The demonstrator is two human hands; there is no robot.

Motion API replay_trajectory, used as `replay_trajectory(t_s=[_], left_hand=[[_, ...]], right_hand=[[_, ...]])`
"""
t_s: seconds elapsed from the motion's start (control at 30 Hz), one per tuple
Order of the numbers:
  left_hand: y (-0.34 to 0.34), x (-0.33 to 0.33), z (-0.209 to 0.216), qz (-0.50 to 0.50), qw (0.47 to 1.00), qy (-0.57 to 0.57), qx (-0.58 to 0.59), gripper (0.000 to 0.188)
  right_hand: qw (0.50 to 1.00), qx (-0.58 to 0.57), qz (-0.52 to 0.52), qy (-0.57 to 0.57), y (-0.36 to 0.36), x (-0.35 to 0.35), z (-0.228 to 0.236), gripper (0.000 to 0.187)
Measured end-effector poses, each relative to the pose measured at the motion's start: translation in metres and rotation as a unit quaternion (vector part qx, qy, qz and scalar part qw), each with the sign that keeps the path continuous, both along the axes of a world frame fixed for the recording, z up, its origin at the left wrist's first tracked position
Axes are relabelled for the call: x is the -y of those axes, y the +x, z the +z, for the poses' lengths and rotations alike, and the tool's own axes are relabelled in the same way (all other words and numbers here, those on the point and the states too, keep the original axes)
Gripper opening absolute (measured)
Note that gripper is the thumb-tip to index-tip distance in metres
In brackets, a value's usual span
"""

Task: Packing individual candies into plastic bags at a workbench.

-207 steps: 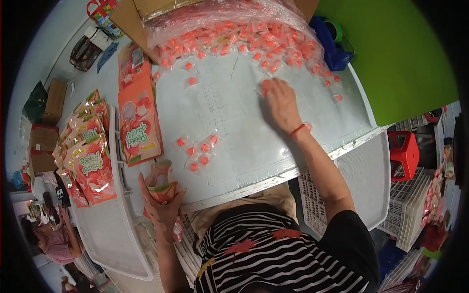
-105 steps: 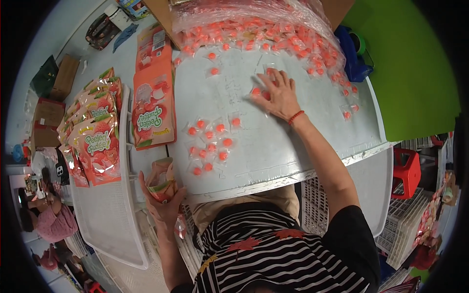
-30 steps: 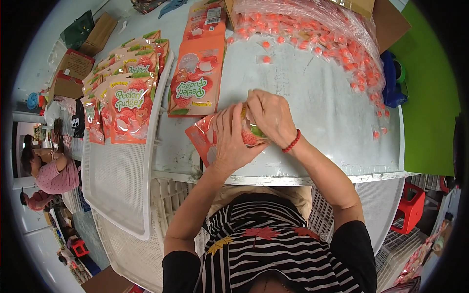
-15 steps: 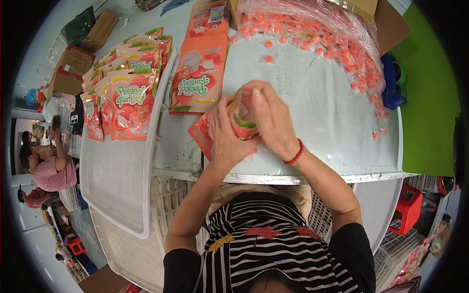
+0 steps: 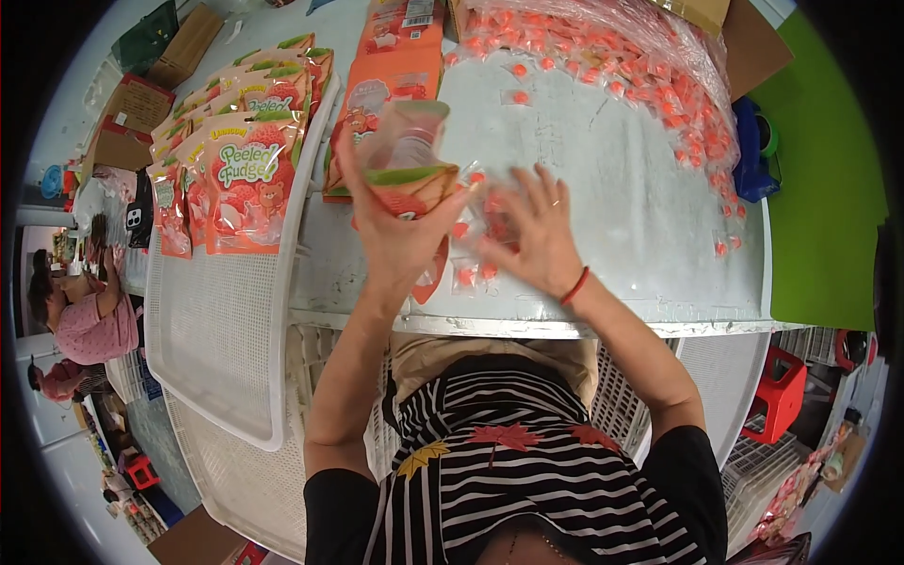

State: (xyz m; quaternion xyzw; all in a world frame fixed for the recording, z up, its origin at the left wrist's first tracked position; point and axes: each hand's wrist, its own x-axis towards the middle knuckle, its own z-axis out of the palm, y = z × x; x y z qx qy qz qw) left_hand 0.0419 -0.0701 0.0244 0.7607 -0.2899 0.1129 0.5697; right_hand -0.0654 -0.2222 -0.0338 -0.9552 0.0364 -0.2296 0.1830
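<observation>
Head view, looking down on the pale grey counter [image 5: 612,188]. The left hand [image 5: 400,235] holds an open orange and green stand-up pouch of glossy plastic film [image 5: 410,169] above the counter's near half; its fingers [image 5: 350,179] are curled around the pouch's lower body, thumb on the near face. The pouch stands roughly upright, its long axis tilted slightly away from the person, and its open mouth is at the far, upper end.

The right hand [image 5: 537,235] lies just beside the pouch, to its right and a little nearer the person. Its fingers [image 5: 551,193] are spread and loosely bent over several small clear-wrapped orange sweets [image 5: 463,276] resting on the counter. This hand is motion-blurred, so whether it grips any sweet cannot be told.

The key relation: the pouch mouth lies up and to the left of the right fingers, and the loose sweets lie below and between the two hands, nearer the right hand.

A large clear plastic bag heaped with the same sweets [image 5: 603,56] lies well apart at the far edge. Filled printed pouches [image 5: 245,169] stand in rows on a white perforated plastic tray [image 5: 217,348] to the left.
</observation>
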Motion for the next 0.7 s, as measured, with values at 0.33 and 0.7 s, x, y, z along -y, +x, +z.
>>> replay_trajectory(t_s=[0.33, 0.7], left_hand=[[-0.017, -0.061, -0.007, 0.051, 0.993, 0.073, 0.072, 0.118], [-0.023, -0.035, -0.038, 0.004, 0.944, 0.299, 0.139, 0.104]], right_hand=[[0.998, -0.023, 0.050, -0.005, 0.009, -0.019, -0.036, 0.044], [0.957, 0.088, -0.038, 0.275, 0.037, 0.003, -0.035, 0.008]])
